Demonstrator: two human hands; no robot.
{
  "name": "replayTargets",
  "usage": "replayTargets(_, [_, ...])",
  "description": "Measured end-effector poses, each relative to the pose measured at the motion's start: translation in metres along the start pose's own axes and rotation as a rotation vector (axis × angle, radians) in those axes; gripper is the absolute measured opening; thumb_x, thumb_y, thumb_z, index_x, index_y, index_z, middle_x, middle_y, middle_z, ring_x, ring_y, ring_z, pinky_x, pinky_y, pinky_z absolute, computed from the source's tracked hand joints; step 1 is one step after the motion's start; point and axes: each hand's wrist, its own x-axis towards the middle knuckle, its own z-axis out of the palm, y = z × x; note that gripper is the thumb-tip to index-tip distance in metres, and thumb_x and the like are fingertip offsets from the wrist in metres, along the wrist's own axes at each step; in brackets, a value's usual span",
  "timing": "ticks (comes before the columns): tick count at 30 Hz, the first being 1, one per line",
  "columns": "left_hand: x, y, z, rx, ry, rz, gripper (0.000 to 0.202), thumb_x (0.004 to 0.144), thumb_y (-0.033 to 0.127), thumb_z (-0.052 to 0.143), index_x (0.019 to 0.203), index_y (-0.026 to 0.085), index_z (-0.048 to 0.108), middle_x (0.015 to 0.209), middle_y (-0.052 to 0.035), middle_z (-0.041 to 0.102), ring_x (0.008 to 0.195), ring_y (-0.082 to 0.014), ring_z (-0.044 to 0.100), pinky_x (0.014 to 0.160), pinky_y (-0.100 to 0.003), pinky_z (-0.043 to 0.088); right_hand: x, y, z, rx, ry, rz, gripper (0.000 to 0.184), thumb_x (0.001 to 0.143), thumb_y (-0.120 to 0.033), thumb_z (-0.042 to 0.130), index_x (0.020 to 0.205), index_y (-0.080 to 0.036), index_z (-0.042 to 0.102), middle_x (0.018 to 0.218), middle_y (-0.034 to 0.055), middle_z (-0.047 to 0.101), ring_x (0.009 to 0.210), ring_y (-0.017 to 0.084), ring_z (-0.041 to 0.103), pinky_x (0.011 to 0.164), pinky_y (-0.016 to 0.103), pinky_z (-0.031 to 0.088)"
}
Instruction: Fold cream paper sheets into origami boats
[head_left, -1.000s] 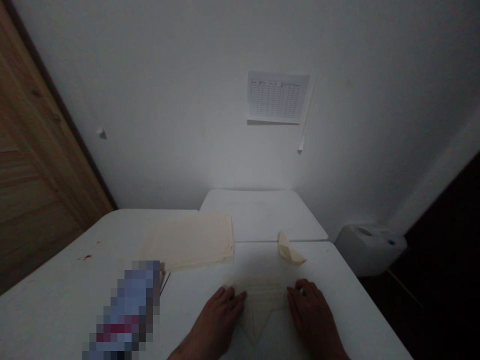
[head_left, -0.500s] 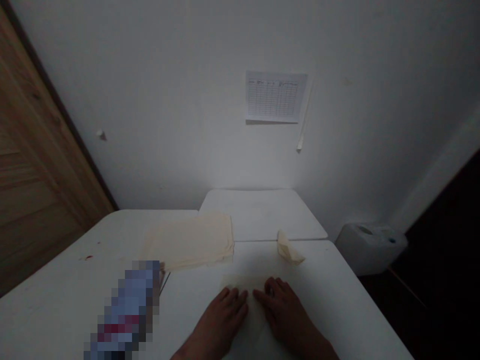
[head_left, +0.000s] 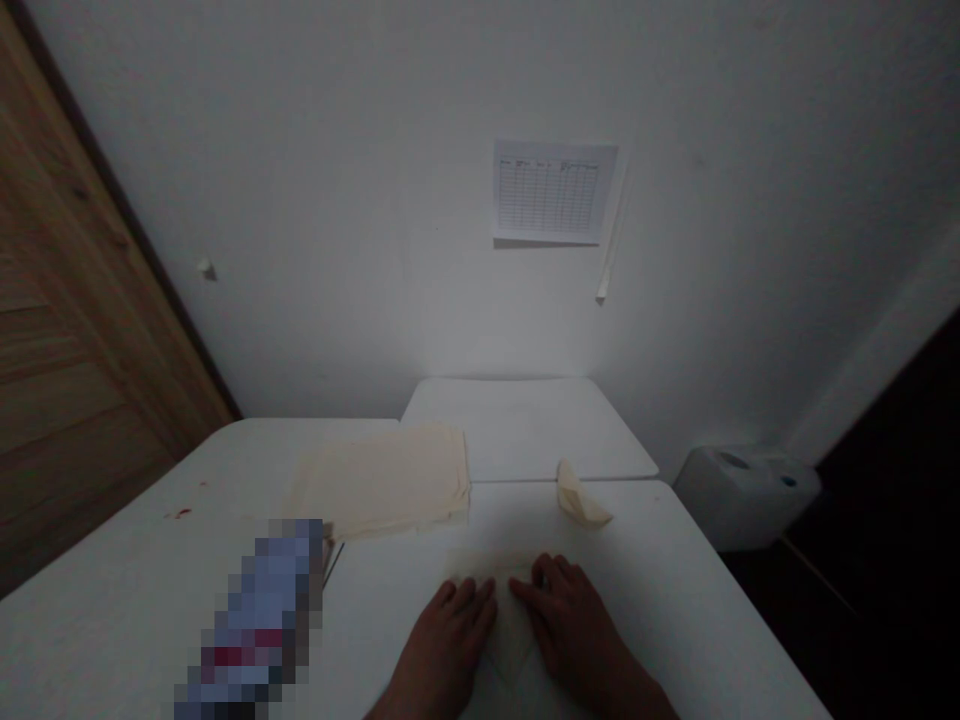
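A thin, pale, translucent sheet of paper lies on the table under both hands, with a folded, pointed shape showing between them. My left hand is closed, its fingers together and bent over the sheet's left side. Facing it, my right hand has curled fingers gripping the right side, the thumb side turned inward. A narrow gap separates the two hands. The palms hide much of the sheet. Just beyond my right hand stands a folded piece of cream paper.
A stack of cream sheets lies back left on the white table. Nearer left is a blurred-out bluish object. A printed chart hangs on the wall. A whitish container stands right of the table, a wooden door far left.
My left hand has shifted slightly right, and more of the pointed fold shows between the hands. My right hand stays almost in place. The whole view has moved a little.
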Motion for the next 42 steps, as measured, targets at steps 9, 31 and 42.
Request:
replayTargets(9, [-0.018, -0.011, 0.000, 0.009, 0.053, -0.136, 0.064, 0.069, -0.008, 0.042, 0.125, 0.017, 0.059, 0.133, -0.0061, 0.058, 0.117, -0.0301, 0.056, 0.095, -0.049, 0.047, -0.001, 0.004, 0.004, -0.018, -0.020, 0.006, 0.042, 0.089, -0.015, 0.049, 0.124, -0.037, 0.056, 0.107, 0.0035, 0.054, 0.098, 0.021, 0.048, 0.087, 0.034, 0.034])
replayTargets(31, [-0.045, -0.020, 0.031, 0.019, 0.325, -0.190, 0.042, 0.086, 0.013, 0.045, 0.125, 0.022, 0.058, 0.135, -0.0010, 0.057, 0.106, -0.0268, 0.061, 0.085, -0.039, 0.052, -0.002, 0.000, 0.000, -0.035, -0.035, 0.038, 0.044, 0.088, -0.014, 0.048, 0.125, -0.037, 0.056, 0.108, 0.0032, 0.055, 0.100, 0.021, 0.047, 0.089, 0.034, 0.032])
replayTargets(42, [-0.049, -0.022, 0.039, 0.067, 0.429, -0.231, 0.032, 0.089, 0.021, 0.049, 0.118, 0.019, 0.061, 0.126, -0.0086, 0.063, 0.102, -0.0295, 0.063, 0.085, -0.044, 0.052, -0.002, -0.002, 0.001, -0.021, -0.005, 0.040, 0.042, 0.089, -0.013, 0.048, 0.123, -0.037, 0.057, 0.107, 0.0032, 0.056, 0.099, 0.022, 0.047, 0.088, 0.034, 0.034])
